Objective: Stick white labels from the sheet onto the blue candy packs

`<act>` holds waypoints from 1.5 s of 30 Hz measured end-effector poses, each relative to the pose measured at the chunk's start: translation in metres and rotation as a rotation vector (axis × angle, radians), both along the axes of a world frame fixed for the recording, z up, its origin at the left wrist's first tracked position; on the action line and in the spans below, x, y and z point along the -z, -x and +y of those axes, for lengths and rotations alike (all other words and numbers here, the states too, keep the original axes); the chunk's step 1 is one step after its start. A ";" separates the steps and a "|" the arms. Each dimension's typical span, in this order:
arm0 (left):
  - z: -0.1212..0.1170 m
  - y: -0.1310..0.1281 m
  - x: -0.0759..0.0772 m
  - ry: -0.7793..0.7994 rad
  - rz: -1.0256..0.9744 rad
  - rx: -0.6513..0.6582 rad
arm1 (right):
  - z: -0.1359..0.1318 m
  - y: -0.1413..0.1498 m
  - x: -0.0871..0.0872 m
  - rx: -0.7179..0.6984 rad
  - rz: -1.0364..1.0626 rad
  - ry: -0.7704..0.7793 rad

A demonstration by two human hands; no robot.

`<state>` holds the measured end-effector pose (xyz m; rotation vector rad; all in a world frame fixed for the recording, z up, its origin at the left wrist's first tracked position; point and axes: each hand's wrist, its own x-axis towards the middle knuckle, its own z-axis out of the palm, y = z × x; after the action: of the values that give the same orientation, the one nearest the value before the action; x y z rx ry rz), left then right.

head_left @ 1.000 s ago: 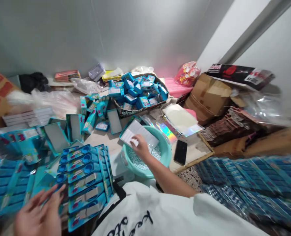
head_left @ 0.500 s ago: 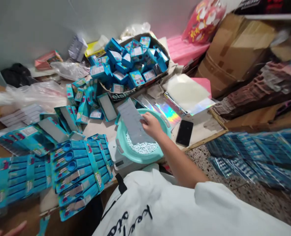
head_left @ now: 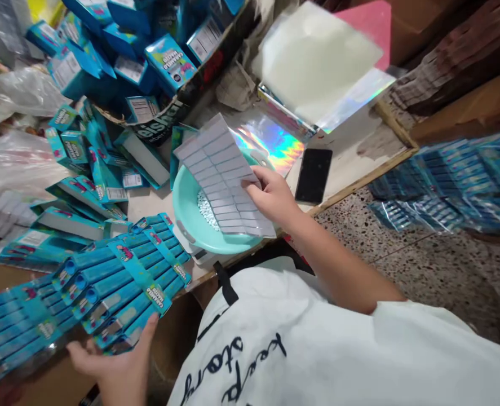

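My right hand [head_left: 273,194] pinches the edge of a white sheet [head_left: 220,175] divided into narrow rectangles, like a sheet of labels. The sheet hangs tilted over a turquoise tub [head_left: 186,197] holding small pale pellets [head_left: 206,211]. At lower left my left hand [head_left: 116,361] has its thumb and fingers spread against the near end of a stack of long blue boxes [head_left: 123,276] banded with printed strips. Its fingertips are partly hidden by the boxes. A white scale [head_left: 194,248] shows beneath the tub.
Behind the tub stands a carton [head_left: 165,115] heaped with small blue boxes. A black phone [head_left: 314,176] lies right of the tub, near the table edge. Shiny holographic film [head_left: 283,144] and pale sheets [head_left: 317,62] are behind it. Packed blue bundles [head_left: 448,180] lie at right.
My left hand has come in from the lower left corner to the stack of blue boxes. My right hand has tilted the sheet, turning its lined face upward. The view has moved closer and lower.
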<state>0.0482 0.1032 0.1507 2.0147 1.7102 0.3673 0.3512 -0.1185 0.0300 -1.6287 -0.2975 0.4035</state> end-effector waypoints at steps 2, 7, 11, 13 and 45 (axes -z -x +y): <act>-0.006 0.008 0.010 -0.076 0.073 -0.104 | -0.006 0.005 0.008 0.023 0.041 -0.005; 0.001 0.033 0.019 -0.138 0.050 -0.160 | -0.023 0.007 0.018 0.039 0.083 0.026; 0.008 0.036 0.016 -0.130 0.002 -0.073 | -0.033 0.012 0.021 0.004 0.096 0.054; 0.009 0.036 0.014 -0.117 -0.006 -0.043 | -0.036 0.016 0.020 -0.018 0.100 0.042; -0.029 0.044 0.072 -0.170 -0.081 0.086 | -0.047 0.043 0.004 0.013 0.144 -0.045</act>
<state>0.0039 0.0746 0.0789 2.1536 1.5848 0.5735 0.3083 -0.1659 0.0262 -1.5479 -0.1860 0.4981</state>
